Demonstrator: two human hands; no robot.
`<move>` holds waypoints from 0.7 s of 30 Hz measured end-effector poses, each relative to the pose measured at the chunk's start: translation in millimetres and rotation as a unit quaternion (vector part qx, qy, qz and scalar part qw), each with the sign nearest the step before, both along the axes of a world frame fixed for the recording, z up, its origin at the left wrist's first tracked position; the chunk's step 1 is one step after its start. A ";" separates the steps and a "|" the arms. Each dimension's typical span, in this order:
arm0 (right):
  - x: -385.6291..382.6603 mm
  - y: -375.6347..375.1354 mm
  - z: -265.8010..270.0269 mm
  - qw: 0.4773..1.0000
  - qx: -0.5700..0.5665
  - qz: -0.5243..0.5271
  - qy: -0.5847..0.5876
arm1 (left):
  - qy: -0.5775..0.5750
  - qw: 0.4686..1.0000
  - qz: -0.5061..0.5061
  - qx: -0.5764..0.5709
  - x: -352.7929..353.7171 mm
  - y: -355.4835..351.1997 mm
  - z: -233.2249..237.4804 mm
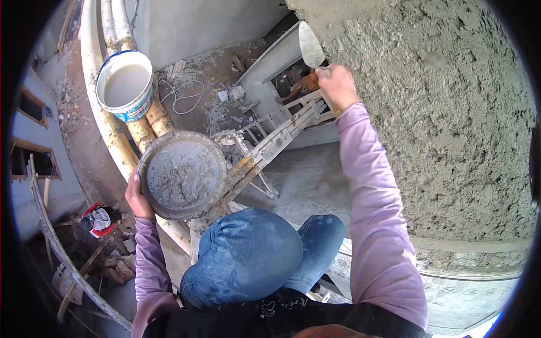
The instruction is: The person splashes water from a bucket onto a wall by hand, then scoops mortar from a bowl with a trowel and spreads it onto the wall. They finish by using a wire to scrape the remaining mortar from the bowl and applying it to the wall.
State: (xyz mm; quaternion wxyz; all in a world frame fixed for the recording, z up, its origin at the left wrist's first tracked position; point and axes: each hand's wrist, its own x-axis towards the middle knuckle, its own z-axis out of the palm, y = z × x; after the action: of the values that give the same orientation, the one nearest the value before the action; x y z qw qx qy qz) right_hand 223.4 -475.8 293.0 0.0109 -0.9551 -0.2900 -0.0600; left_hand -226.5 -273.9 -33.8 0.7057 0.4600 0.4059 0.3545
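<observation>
A round basin (221, 160) of wet grey mortar (181, 179) rests on the poles in front of my knees. My left hand (138, 198) is closed on the left side of its rim. Up by the wall, my right hand (338, 87) grips the handle of a trowel (310, 46), its pale pointed blade angled up and away from me. The blade lies close to the rough mortar-covered wall (428, 129), which fills the right side of the view.
A bucket (147, 100) of cloudy water stands on the wooden poles (91, 62) beyond the basin. Below are a wooden ladder (265, 129), rubble and a loose white hose (189, 97). A person in orange (309, 82) is partly visible far below.
</observation>
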 end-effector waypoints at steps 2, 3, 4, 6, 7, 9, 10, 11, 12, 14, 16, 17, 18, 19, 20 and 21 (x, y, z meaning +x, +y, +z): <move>8.5 6.5 -44.1 0.996 0.018 -0.015 -0.083 | 0.006 1.000 -0.004 0.006 -1.4 1.2 -2.2; 8.6 9.7 -41.7 0.994 0.014 -0.034 -0.106 | 0.007 1.000 -0.008 0.005 -1.6 1.2 -1.3; 8.6 11.5 -38.6 0.990 0.011 -0.053 -0.128 | 0.008 1.000 -0.012 0.005 -1.5 1.6 -0.5; 3.1 11.3 -20.0 0.985 0.043 -0.059 -0.157 | 0.005 1.000 -0.014 0.005 -0.8 2.3 5.2; -1.4 11.1 -5.1 0.981 0.058 -0.063 -0.172 | 0.003 1.000 -0.017 0.004 0.2 2.0 9.1; -4.5 6.5 39.4 0.982 0.068 -0.081 -0.159 | 0.001 1.000 -0.017 0.003 1.3 0.8 14.6; -11.8 2.9 63.8 0.985 0.071 -0.073 -0.140 | 0.000 1.000 -0.017 0.002 1.3 0.3 16.6; -8.1 -2.9 78.5 0.984 0.081 -0.089 -0.133 | 0.005 1.000 -0.021 0.011 1.0 0.9 17.0; -2.7 -11.0 91.1 0.982 0.092 -0.106 -0.126 | 0.003 1.000 -0.022 0.009 1.2 1.1 14.5; 5.0 -35.6 113.9 0.978 0.132 -0.081 -0.137 | 0.000 1.000 -0.018 0.008 0.3 1.9 10.4; -21.7 -41.5 142.3 0.964 0.208 -0.154 -0.055 | -0.002 1.000 -0.017 0.002 0.9 1.1 13.9; -18.5 -58.2 148.0 0.970 0.155 -0.128 -0.140 | -0.002 1.000 -0.019 -0.001 1.4 1.1 15.5; -24.1 -68.6 154.2 0.969 0.110 -0.109 -0.195 | 0.004 1.000 -0.022 0.008 1.7 1.7 15.4; -32.2 -76.4 160.7 0.961 0.066 -0.093 -0.252 | 0.009 0.999 -0.025 0.018 1.3 2.4 14.2; -45.9 -84.1 164.7 0.959 0.059 -0.068 -0.270 | 0.015 0.999 -0.029 0.027 0.3 2.4 13.3; -64.5 -86.5 166.2 0.955 0.052 -0.044 -0.289 | 0.021 0.999 -0.030 0.032 0.1 2.7 12.9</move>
State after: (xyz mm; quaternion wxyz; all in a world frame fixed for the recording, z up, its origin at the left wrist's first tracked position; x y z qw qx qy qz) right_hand 159.0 -562.3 459.3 -0.0265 -0.9069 -0.2352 -0.3485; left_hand -226.4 -271.1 -20.9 0.6920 0.5017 0.3953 0.3364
